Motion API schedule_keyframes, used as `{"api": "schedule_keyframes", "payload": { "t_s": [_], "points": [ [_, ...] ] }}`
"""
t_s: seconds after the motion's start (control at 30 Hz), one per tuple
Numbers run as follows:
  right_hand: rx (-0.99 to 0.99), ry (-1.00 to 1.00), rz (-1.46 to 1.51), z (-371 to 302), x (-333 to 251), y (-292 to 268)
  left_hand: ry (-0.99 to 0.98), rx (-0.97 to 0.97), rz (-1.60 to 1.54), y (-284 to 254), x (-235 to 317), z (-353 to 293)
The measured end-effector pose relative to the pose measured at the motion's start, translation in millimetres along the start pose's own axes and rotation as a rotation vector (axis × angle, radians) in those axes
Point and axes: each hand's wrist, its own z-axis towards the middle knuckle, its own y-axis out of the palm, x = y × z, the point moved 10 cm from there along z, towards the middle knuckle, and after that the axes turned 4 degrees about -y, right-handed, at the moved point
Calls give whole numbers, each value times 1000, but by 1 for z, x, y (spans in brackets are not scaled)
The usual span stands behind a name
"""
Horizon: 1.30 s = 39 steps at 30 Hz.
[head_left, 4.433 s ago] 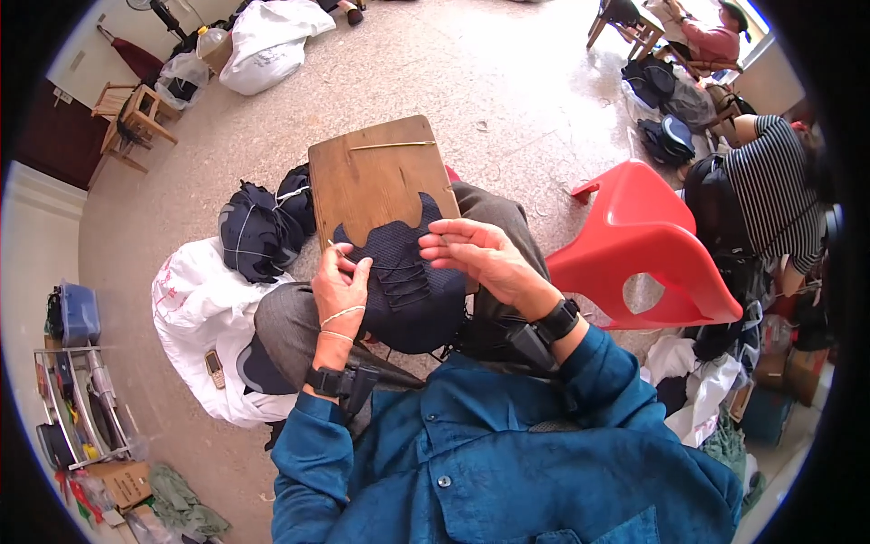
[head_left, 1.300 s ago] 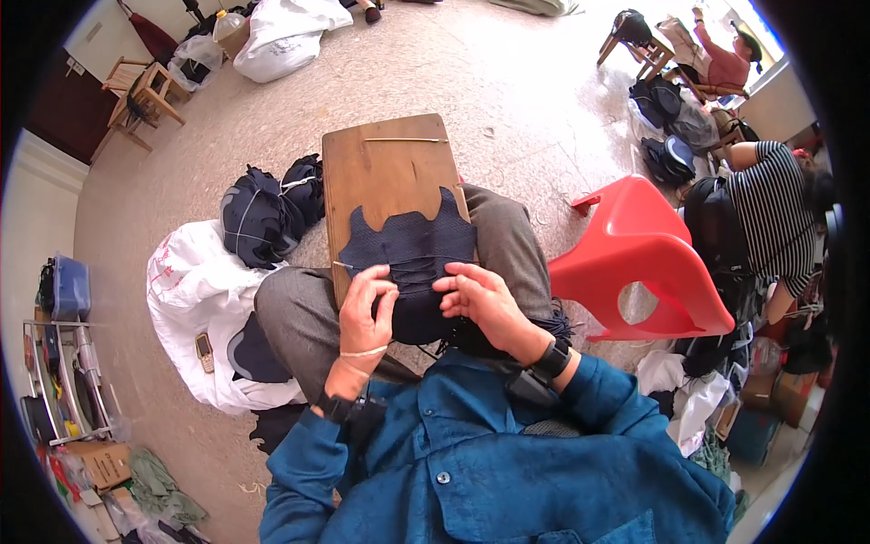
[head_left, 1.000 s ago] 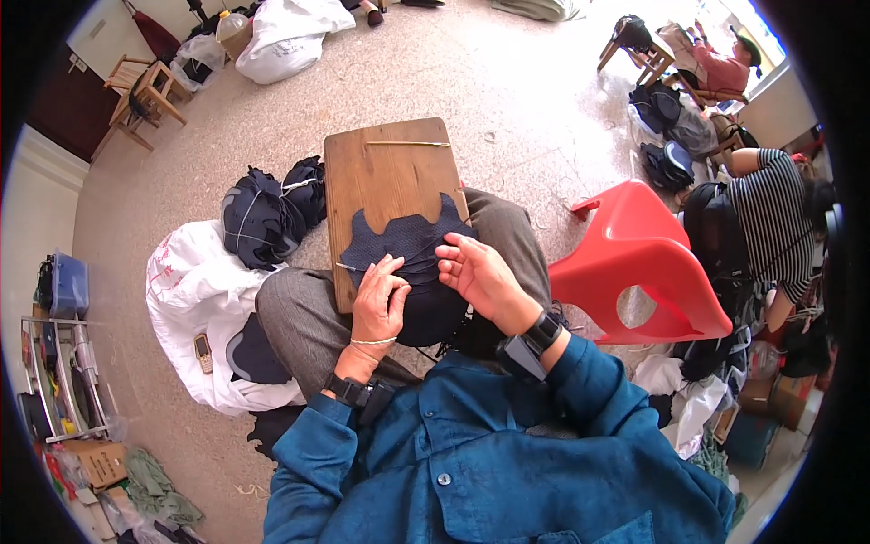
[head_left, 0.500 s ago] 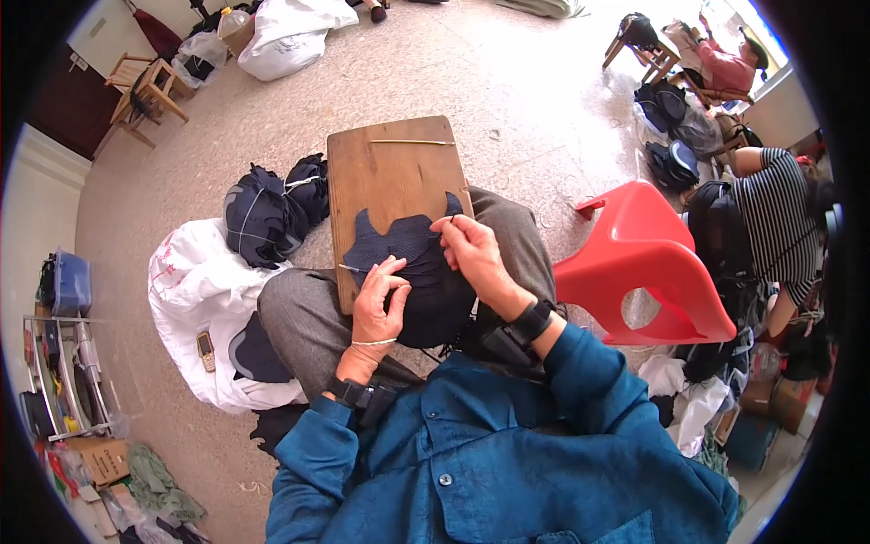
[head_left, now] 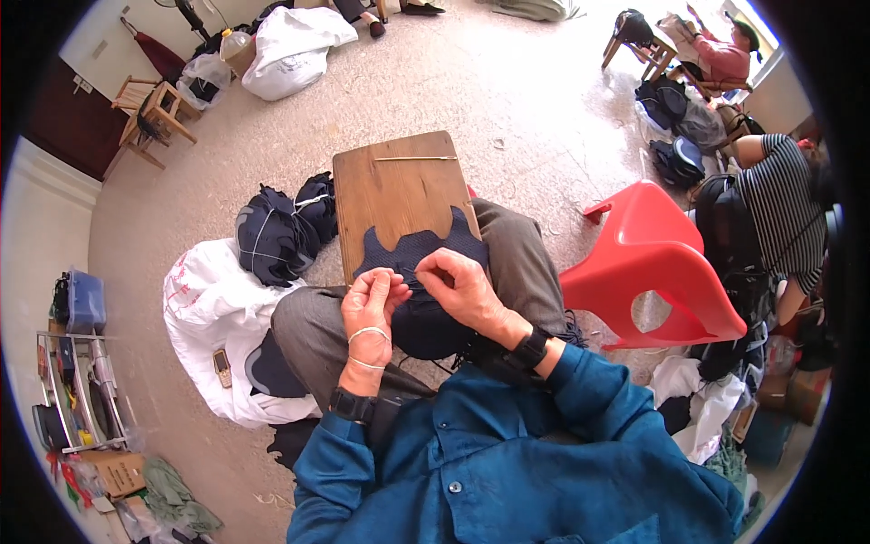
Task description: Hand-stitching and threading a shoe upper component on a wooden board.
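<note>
Left hand (head_left: 373, 304): closed in a pinch over the near-left edge of the dark navy fabric piece (head_left: 419, 288); what is held between the fingertips is too small to be told.
Right hand (head_left: 464, 288): curled, fingertips pressed down on the same fabric piece, just beside the left hand, the two nearly touching.
Dark navy fabric piece: laid under both hands, its scalloped far edge spread on the wooden board (head_left: 399, 195), its near part draped over the lap.
Wooden board: rested on the knees, stretching away beyond the hands; a thin stick (head_left: 415, 159) is seen lying across its far end.
Left of the hands: tied bundles of dark fabric (head_left: 281, 231) are set on the floor, with a white sack (head_left: 213, 313) nearer; a small phone (head_left: 221, 366) is laid on the sack.
Right of the hands: a red plastic stool (head_left: 657, 272) is tipped on its side, well apart from the board.
Further right: a person in a striped top (head_left: 779, 208) is seated; another person (head_left: 716, 50) is seen far beyond.
</note>
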Motion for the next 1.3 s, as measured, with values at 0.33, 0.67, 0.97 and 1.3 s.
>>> {"api": "schedule_keyframes", "payload": {
  "t_s": [0.33, 0.67, 0.97, 1.3],
  "points": [
    [-9, -10, 43, -7, 0, 11, -50, -67, -173, 8, -2, -6],
    [-10, -58, -17, -5, -2, 10, -50, -65, -142, 8, -7, -6],
    [-19, -124, -39, -7, -12, 11, -64, -7, -83, 2, -7, -7],
    [-12, -149, -71, -8, -11, 12, -102, 24, -49, -1, -13, -7]
  ]
}}
